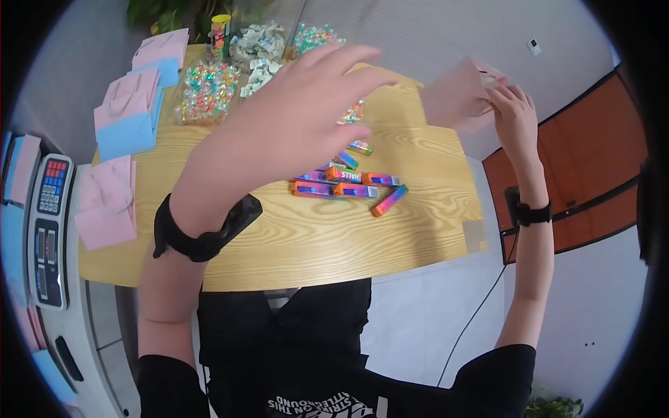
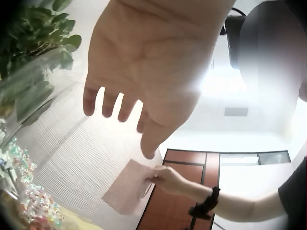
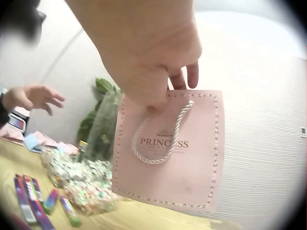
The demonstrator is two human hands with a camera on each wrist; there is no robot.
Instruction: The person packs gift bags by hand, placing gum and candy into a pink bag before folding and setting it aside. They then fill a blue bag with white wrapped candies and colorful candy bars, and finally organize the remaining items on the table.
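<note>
A pink paper bag (image 3: 168, 158) with a white rope handle and "PRINCESS" print hangs from my right hand (image 3: 139, 57), which pinches its top edge. In the head view my right hand (image 1: 514, 115) holds this bag (image 1: 456, 97) up beyond the table's right side. My left hand (image 1: 300, 111) is raised above the table with fingers spread, holding nothing. Below it on the table lie several colourful candy sticks (image 1: 345, 175), one marked HALLS. The left wrist view shows the left palm (image 2: 148, 62) with loose fingers, and the bag (image 2: 127, 187) beyond.
Wrapped candies (image 1: 209, 90) and white packets (image 1: 259, 43) fill clear containers at the table's back, beside a yellow-lidded tube (image 1: 220, 36). Pink and blue bags (image 1: 129, 104) stand along the left edge; another pink bag (image 1: 106, 202) lies nearer. A scale (image 1: 50, 230) sits further left.
</note>
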